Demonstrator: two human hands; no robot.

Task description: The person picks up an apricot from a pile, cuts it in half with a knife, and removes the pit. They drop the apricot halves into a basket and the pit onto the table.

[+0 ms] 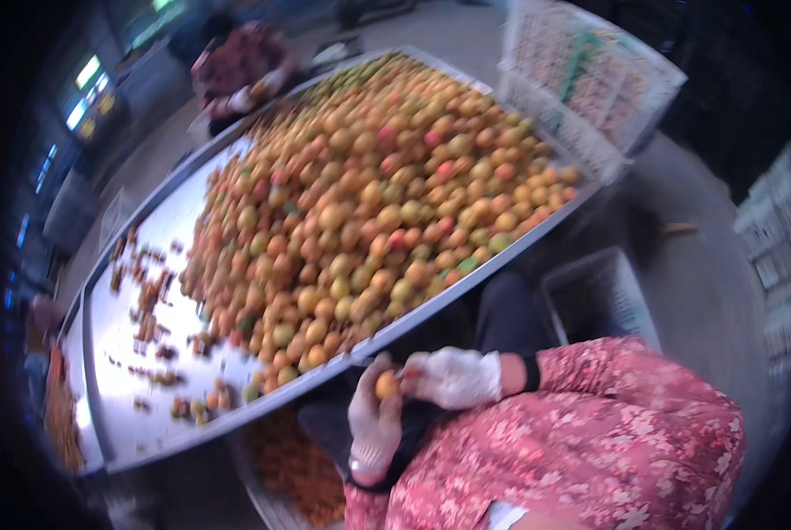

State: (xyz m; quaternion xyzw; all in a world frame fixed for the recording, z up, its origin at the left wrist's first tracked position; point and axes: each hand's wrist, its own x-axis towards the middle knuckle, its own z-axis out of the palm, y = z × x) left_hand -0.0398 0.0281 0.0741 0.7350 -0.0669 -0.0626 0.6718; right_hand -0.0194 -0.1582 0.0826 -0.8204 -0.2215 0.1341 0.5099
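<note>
In a white knitted glove, my left hand (375,417) holds a small round orange-yellow fruit (387,384) between its fingers, just off the near edge of a metal table (190,434). My right hand (452,377), also gloved, meets it from the right, its fingertips pinched at the fruit's side; whether they grip a small tool or a stem is too blurred to tell. A large heap of orange, yellow and green fruit (342,218) covers much of the table beyond both hands. Small brown scraps (147,298) lie scattered on the bare metal at the left.
Below the table's near edge stands a container of reddish-brown pieces (296,464). A white plastic crate (607,291) is on the floor at my right. Another crate (568,112) stands tilted at the table's far right corner. A person (243,73) works across the table.
</note>
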